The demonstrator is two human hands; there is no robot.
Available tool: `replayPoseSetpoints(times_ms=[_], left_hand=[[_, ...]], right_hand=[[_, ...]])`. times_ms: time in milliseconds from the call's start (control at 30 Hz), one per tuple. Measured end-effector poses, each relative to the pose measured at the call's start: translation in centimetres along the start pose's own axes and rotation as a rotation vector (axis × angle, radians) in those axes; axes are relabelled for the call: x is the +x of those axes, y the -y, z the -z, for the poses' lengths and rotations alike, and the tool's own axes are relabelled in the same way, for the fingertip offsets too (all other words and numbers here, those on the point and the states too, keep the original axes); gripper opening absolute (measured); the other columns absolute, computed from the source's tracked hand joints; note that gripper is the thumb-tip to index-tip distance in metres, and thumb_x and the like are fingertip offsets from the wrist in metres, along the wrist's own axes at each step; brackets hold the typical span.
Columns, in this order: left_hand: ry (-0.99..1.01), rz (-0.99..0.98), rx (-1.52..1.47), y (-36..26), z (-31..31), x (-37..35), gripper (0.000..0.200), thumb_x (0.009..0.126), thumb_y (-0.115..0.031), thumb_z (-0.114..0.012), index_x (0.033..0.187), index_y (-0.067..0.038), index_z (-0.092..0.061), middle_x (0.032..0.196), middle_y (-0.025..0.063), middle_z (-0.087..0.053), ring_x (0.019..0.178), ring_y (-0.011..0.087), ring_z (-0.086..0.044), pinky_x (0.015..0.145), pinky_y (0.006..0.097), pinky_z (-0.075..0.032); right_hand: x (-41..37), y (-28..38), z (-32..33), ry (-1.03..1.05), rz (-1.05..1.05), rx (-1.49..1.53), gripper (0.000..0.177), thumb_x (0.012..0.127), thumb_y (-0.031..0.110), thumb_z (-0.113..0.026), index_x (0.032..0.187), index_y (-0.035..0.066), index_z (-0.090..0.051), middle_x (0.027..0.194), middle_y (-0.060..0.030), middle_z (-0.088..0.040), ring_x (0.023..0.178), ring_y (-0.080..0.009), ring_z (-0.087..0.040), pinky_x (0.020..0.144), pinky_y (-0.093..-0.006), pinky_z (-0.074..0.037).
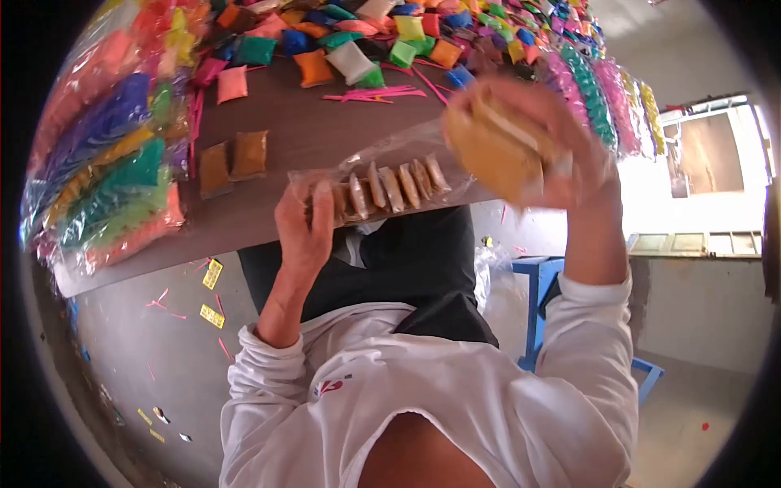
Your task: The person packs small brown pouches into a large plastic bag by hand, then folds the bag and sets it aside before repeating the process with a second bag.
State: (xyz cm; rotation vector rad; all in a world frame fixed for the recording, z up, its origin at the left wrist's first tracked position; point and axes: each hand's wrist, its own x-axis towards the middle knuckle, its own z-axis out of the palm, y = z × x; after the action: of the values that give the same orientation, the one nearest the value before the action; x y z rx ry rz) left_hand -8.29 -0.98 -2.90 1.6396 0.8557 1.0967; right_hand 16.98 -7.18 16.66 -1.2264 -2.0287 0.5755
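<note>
My left hand [307,215] is closed on the left end of a long clear plastic bag [390,146] at the table's near edge. Inside the bag, several small brown packets [392,189] stand on edge in a row. Above the bag's right end, my right hand [561,138] grips a few brown packets [496,154], blurred by motion; their exact number cannot be made out. Two more brown packets [249,154] lie flat on the table to the left of my left hand.
A big heap of colourful packets [350,61] covers the far side of the brown table [301,122]. Pink strips [378,93] lie before it. Filled clear bags [122,179] are stacked at left, others [590,89] hang at right. A blue stool [533,305] stands at lower right.
</note>
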Motion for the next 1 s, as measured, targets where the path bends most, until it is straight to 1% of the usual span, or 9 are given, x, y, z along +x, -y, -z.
replayPoseSetpoints(times_ms=[100, 200, 267, 300, 400, 600, 800, 900, 1000], left_hand=[[-0.003, -0.036, 0.005, 0.5, 0.0, 0.0, 0.021, 0.096, -0.015, -0.053, 0.103, 0.003, -0.061, 0.092, 0.0144, -0.063, 0.083, 0.0235, -0.061, 0.077, 0.0323, -0.048], [-0.001, -0.03, -0.102, 0.6, -0.3, 0.0, 0.021, 0.097, -0.016, -0.052, 0.103, 0.003, -0.061, 0.092, 0.0123, -0.063, 0.083, 0.02, -0.06, 0.076, 0.0303, -0.047], [0.009, -0.061, -0.008, 0.7, -0.1, 0.0, 0.021, 0.097, -0.016, -0.052, 0.103, 0.002, -0.061, 0.09, 0.0103, -0.062, 0.083, 0.0165, -0.059, 0.075, 0.0286, -0.046], [0.009, -0.078, 0.04, 0.7, 0.0, 0.1, 0.021, 0.098, -0.016, -0.052, 0.103, 0.002, -0.06, 0.089, 0.0093, -0.062, 0.084, 0.0148, -0.058, 0.075, 0.0277, -0.046], [0.003, -0.046, -0.071, 0.6, -0.2, 0.0, 0.021, 0.098, -0.016, -0.051, 0.103, 0.002, -0.06, 0.086, 0.0072, -0.061, 0.083, 0.0121, -0.056, 0.073, 0.0261, -0.045], [-0.026, 0.004, -0.136, 0.7, -0.5, -0.1, 0.022, 0.098, -0.017, -0.051, 0.1, 0.003, -0.061, 0.089, 0.0079, -0.061, 0.083, 0.012, -0.055, 0.072, 0.026, -0.045], [-0.009, -0.043, 0.008, 0.8, -0.2, 0.0, 0.021, 0.096, -0.016, -0.052, 0.097, 0.003, -0.062, 0.094, 0.0148, -0.063, 0.086, 0.0249, -0.062, 0.078, 0.0321, -0.047], [-0.01, -0.098, 0.091, 0.1, 0.0, 0.3, 0.02, 0.096, -0.016, -0.052, 0.097, 0.002, -0.062, 0.096, 0.0167, -0.064, 0.088, 0.0302, -0.062, 0.081, 0.0347, -0.047], [-0.002, -0.056, 0.091, 0.0, 0.0, 0.3, 0.02, 0.096, -0.016, -0.052, 0.097, 0.002, -0.062, 0.095, 0.0156, -0.064, 0.088, 0.028, -0.062, 0.081, 0.0339, -0.047]], right_hand=[[-3.6, 0.5, -0.6, 0.183, -0.218, 0.123, 0.056, 0.069, 0.024, -0.074, 0.115, -0.001, -0.055, 0.088, -0.0084, -0.062, 0.073, -0.0146, -0.06, 0.064, -0.0285, -0.048], [-5.8, -0.5, -2.6, 0.137, -0.574, 0.13, 0.051, 0.071, 0.025, -0.074, 0.111, -0.002, -0.056, 0.086, -0.0072, -0.06, 0.074, -0.0135, -0.056, 0.066, -0.0284, -0.046], [-5.7, -1.2, -3.4, 0.099, -0.81, 0.174, 0.053, 0.072, 0.029, -0.074, 0.112, -0.001, -0.056, 0.092, -0.006, -0.058, 0.082, -0.0124, -0.054, 0.073, -0.0279, -0.046], [-5.5, -1.2, -3.7, 0.059, -0.863, 0.119, 0.05, 0.073, 0.027, -0.074, 0.111, -0.002, -0.056, 0.086, -0.0045, -0.055, 0.079, -0.0104, -0.05, 0.07, -0.0274, -0.044], [-5.2, -2.2, -3.9, 0.022, -0.893, 0.076, 0.047, 0.075, 0.024, -0.074, 0.111, -0.002, -0.056, 0.085, -0.0043, -0.055, 0.078, -0.0105, -0.049, 0.069, -0.0271, -0.044], [-5.2, -4.2, -4.7, -0.134, -0.757, 0.095, 0.041, 0.079, 0.024, -0.071, 0.108, -0.002, -0.058, 0.084, -0.0017, -0.053, 0.074, -0.0102, -0.047, 0.065, -0.0281, -0.041], [-4.1, -4.5, -5.1, -0.012, -0.91, 0.02, 0.036, 0.083, 0.027, -0.063, 0.105, -0.002, -0.06, 0.082, -0.0044, -0.058, 0.074, -0.0105, -0.051, 0.065, -0.0293, -0.043], [-4.1, -4.9, -5.1, 0.097, -0.974, -0.196, 0.044, 0.081, 0.039, -0.057, 0.096, -0.003, -0.061, 0.087, -0.0207, -0.065, 0.083, -0.0321, -0.064, 0.073, -0.0425, -0.048], [-4.5, -4.9, -4.4, 0.221, -0.975, -0.317, 0.048, 0.082, 0.043, -0.056, 0.094, -0.003, -0.062, 0.09, -0.025, -0.064, 0.088, -0.0409, -0.062, 0.077, -0.047, -0.047]])
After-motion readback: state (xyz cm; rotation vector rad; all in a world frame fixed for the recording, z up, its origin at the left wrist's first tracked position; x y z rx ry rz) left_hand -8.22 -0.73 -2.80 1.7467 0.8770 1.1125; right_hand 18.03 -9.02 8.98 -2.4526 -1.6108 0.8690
